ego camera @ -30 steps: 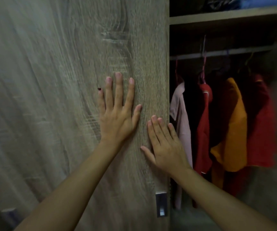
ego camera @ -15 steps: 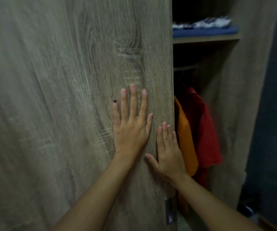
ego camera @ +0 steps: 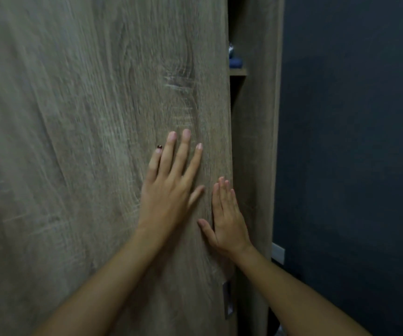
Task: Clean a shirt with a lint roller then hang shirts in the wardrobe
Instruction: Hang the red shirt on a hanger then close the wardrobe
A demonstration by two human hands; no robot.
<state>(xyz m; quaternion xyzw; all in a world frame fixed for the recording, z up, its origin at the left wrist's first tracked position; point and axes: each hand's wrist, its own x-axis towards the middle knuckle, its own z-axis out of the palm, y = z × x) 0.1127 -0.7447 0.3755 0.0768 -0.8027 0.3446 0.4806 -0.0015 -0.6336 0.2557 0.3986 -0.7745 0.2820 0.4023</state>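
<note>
I am pressing my left hand (ego camera: 169,190) and right hand (ego camera: 227,221), both spread flat, against the wardrobe door (ego camera: 98,141), judging the shirts hung and hidden behind it, with only a narrow gap (ego camera: 238,93) beside the door left to close.

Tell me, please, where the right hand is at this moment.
In the head view, the right hand lies flat on the wardrobe door, close to its right edge, just right of and lower than the left hand.
</note>
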